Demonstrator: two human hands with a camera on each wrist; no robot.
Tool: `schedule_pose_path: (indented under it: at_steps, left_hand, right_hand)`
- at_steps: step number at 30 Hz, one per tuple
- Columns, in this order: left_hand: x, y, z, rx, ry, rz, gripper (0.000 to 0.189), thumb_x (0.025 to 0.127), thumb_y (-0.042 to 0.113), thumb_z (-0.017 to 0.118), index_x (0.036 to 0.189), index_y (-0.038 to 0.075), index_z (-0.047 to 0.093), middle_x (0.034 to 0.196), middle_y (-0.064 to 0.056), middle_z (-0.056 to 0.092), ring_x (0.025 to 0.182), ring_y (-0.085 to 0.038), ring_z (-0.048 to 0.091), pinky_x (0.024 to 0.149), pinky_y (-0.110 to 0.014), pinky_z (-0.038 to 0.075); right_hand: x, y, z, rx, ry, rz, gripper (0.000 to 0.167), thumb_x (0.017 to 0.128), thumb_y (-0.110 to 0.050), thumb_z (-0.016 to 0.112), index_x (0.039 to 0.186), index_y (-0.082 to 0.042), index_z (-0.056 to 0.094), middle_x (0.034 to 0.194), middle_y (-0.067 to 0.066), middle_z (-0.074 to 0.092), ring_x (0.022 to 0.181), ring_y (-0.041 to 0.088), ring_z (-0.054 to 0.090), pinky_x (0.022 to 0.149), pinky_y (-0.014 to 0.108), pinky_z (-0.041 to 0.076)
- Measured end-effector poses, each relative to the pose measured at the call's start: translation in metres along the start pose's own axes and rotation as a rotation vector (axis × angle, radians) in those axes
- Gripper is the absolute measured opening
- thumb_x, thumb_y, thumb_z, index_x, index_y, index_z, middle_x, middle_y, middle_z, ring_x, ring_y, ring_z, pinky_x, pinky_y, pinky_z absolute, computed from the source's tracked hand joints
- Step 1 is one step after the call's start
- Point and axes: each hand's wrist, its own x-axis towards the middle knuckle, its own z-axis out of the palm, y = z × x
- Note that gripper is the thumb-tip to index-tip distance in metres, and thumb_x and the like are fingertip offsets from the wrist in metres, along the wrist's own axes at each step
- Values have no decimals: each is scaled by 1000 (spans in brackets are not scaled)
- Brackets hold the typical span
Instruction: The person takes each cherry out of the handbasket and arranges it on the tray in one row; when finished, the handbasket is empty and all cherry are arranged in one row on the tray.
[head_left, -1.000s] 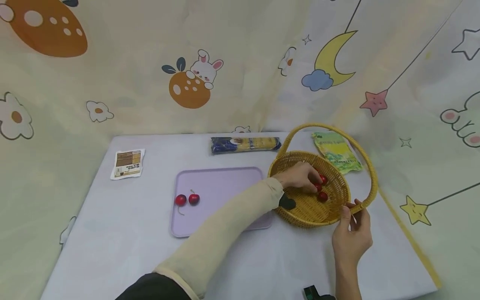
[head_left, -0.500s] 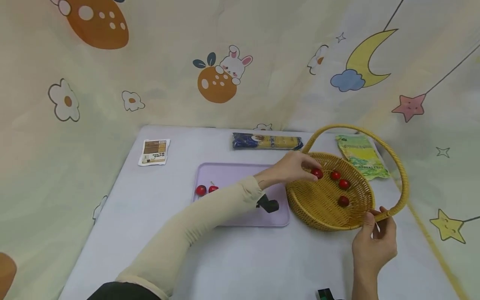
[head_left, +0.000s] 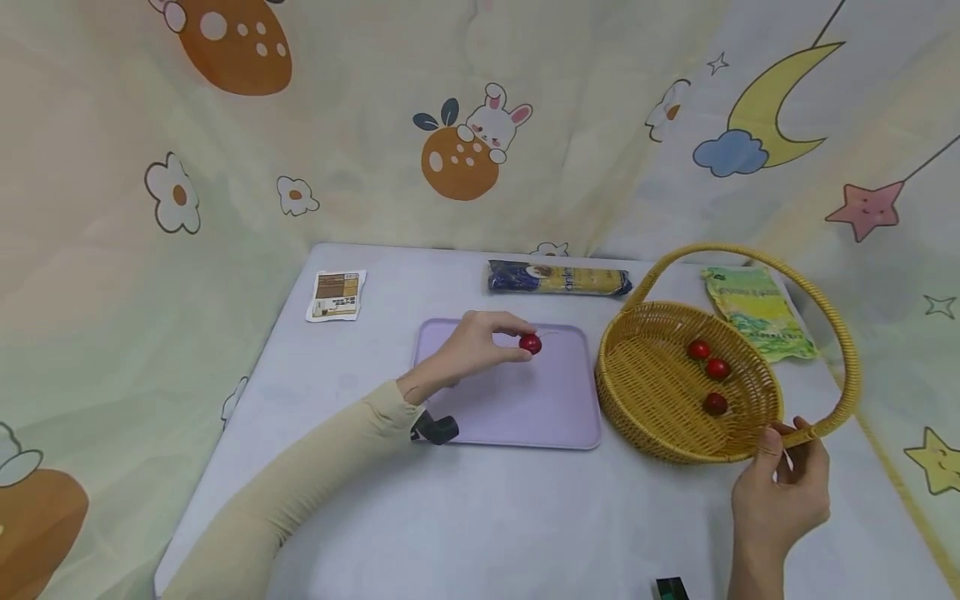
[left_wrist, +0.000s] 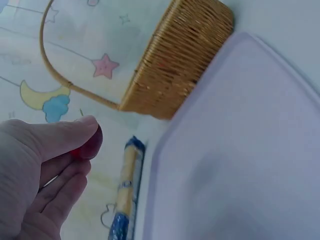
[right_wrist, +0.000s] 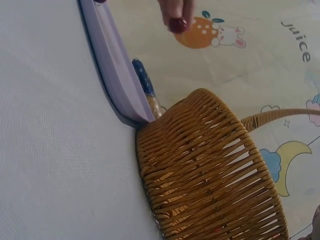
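Note:
My left hand [head_left: 468,348] pinches a dark red cherry [head_left: 530,343] between thumb and fingertips, above the lilac tray [head_left: 525,417]. The cherry's thin stem shows in the head view. To the right, my right hand [head_left: 783,496] grips the yellow wicker basket [head_left: 626,412] at its near rim, where the handle joins. Inside the basket lie three cherries [head_left: 717,369], towards its right side. In the right wrist view, a sliver of another cherry [right_wrist: 100,1] shows on the tray at the top edge; the head view has the left hand and arm over that part.
Behind the tray lies a long blue and yellow packet [head_left: 558,278]. A green and yellow bag [head_left: 761,312] lies behind the basket, partly seen through its handle. At the back left is a small brown and white sachet [head_left: 337,296]. A patterned cloth hangs behind the white table [head_left: 360,500].
My left hand has lifted a cherry out of the basket and carried it left over the tray. My right hand keeps its grip on the basket. The head view has turned left.

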Motion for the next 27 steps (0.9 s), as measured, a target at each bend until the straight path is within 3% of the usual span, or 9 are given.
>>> schedule_pose_path:
  at_steps: [3,10,17,27]
  left_hand:
    - [-15,-10,-6,26,33,23,39,85,16,88,122,8,78,116,-3,79,114,-31,71,101,-56,53]
    - [-39,-33,-10,179,26,63,37,85,17,89,117,3,79,111,-3,80,103,-18,72,94,-42,58]
    - [-48,-41,-16,294,10,49,30,84,17,89,111,6,80,105,-1,80,101,-18,72,92,-37,58]
    - [-53,-51,-15,438,-8,136,30,83,18,89,109,4,80,101,-4,79,91,-18,70,82,-31,57]
  right_hand:
    - [1,2,0,10,-3,11,39,101,-30,68,136,-13,67,110,-23,62,111,1,65,103,19,52]
    - [-1,-1,-1,9,-9,31,36,102,-27,67,136,-17,67,113,-19,63,113,2,65,104,20,52]
    - [0,0,-1,6,-10,-1,35,102,-27,66,137,-18,66,113,-21,62,114,2,65,105,20,52]
    - [1,-1,-1,8,-20,21,35,102,-27,67,136,-17,67,118,-12,67,112,1,65,103,18,52]
